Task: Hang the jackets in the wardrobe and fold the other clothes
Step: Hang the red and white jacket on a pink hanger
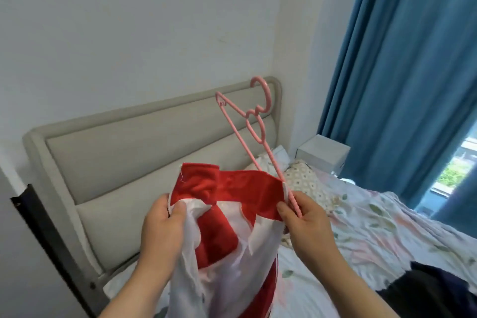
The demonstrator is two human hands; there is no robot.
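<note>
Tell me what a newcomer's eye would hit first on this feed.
The red and white jacket, held up at centre and gripped by the left hand, grabs attention first. A pink hanger rises beside its collar, its end pinched by the right hand. Behind, a blue curtain fills the right side.

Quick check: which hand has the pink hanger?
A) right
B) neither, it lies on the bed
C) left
A: the right hand pinches the hanger's lower end at the jacket's collar edge, while the left hand grips only the jacket.
</note>
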